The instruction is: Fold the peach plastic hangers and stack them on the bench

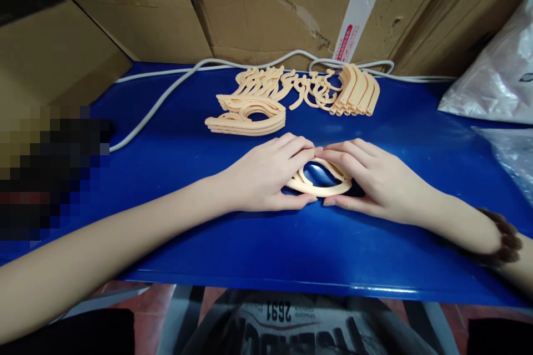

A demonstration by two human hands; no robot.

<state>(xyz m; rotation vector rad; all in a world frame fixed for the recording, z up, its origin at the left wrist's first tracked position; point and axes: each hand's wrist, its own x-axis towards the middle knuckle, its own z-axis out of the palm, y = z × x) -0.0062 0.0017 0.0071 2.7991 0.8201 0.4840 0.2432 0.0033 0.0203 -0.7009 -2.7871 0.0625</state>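
Between my two hands, near the middle of the blue table, lies a cream plastic oval piece [327,191] with an open centre. My left hand [277,175] wraps round its left end, thumb along the front edge. On its right end my right hand [366,177] grips with the fingers over the back edge and the thumb in front. Just behind my left hand sits a stack of similar cream folded pieces [250,126]. Farther back are cream hook-shaped pieces [310,89] in a loose row and a group of curved cream arm pieces [356,91].
A white cable [156,105] runs over the back and left of the blue table [250,244]. Cardboard boxes [258,11] stand behind it. Plastic bags [495,77] lie at the right. A blurred dark area covers the left edge.
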